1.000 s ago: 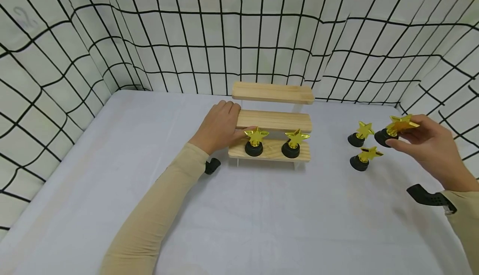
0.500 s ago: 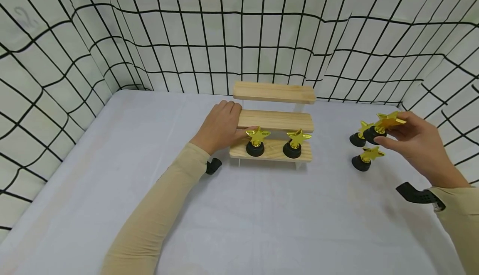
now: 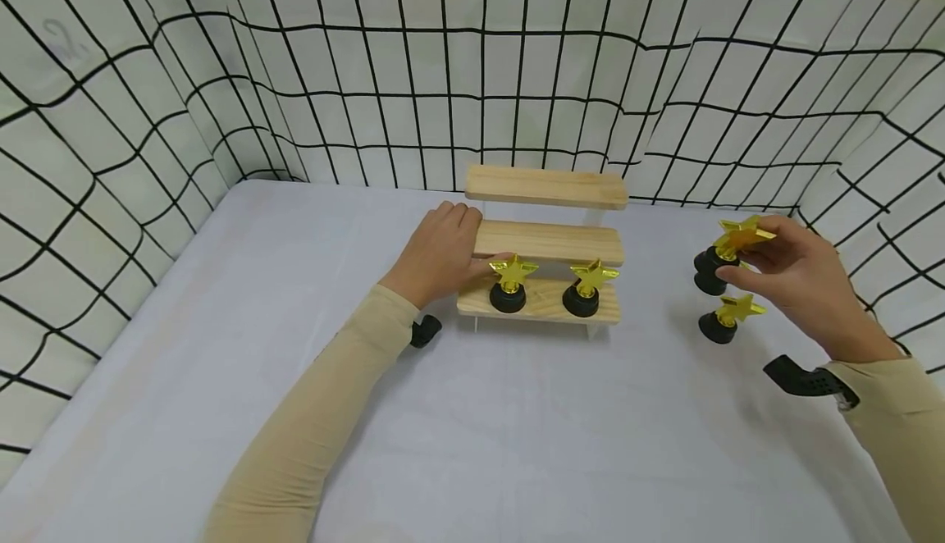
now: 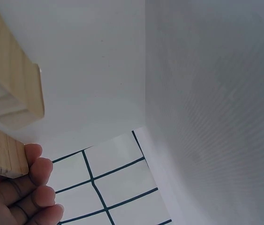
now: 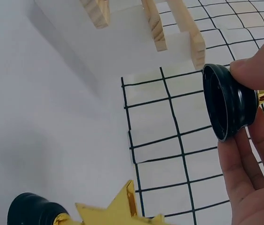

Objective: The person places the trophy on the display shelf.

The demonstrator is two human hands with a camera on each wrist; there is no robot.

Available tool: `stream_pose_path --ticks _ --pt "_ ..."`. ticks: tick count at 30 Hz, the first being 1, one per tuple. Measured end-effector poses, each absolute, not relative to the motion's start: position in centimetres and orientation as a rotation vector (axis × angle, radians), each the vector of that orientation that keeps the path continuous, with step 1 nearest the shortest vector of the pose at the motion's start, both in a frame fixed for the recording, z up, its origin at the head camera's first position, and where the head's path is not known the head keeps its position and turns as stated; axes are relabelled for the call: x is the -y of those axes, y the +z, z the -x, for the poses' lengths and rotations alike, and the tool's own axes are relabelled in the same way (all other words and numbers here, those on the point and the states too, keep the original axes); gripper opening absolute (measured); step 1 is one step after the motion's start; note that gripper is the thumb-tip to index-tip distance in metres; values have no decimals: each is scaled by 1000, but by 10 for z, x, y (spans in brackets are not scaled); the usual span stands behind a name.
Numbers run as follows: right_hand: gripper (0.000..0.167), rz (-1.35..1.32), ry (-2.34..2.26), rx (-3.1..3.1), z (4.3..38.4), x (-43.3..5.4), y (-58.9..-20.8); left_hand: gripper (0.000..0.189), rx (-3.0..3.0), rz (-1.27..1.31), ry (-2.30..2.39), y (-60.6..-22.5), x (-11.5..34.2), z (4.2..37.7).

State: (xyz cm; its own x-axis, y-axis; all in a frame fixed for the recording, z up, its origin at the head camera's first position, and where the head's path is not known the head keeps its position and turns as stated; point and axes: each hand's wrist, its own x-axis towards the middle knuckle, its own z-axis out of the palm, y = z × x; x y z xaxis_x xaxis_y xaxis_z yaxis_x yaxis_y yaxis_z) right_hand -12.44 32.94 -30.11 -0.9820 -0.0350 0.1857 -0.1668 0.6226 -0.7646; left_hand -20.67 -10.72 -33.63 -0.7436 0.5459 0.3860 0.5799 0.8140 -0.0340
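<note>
My left hand (image 3: 437, 249) holds the left end of the middle board of a three-step wooden display stand (image 3: 550, 241); its fingers curl round the board (image 4: 5, 152) in the left wrist view. In my right hand (image 3: 805, 290) is a gold star trophy (image 3: 744, 236), raised above the table, its hollow black base (image 5: 235, 101) pinched between thumb and fingers in the right wrist view. Behind it a second trophy (image 3: 710, 284) is mostly hidden. Nearer stands another trophy (image 3: 719, 328). On the lowest board stand a left trophy (image 3: 508, 297) and a right trophy (image 3: 581, 302).
A white cloth (image 3: 517, 428) covers the table. Black wire grid (image 3: 406, 63) over white panels encloses the back and both sides. The stand's top board (image 3: 546, 184) lies close to the back grid.
My right hand has moved left with its trophy, which now covers most of the trophy behind. The left hand stays on the stand; the whole view shifts slightly.
</note>
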Motion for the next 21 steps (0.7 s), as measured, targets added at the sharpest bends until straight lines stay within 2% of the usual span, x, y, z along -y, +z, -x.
stream_pose_path --ticks 10,21 --pt "47 -183 1221 2752 137 -309 -287 70 2652 838 -115 -335 106 206" --pt "51 -300 1333 2690 155 -279 -272 69 2585 843 -88 -337 106 206"
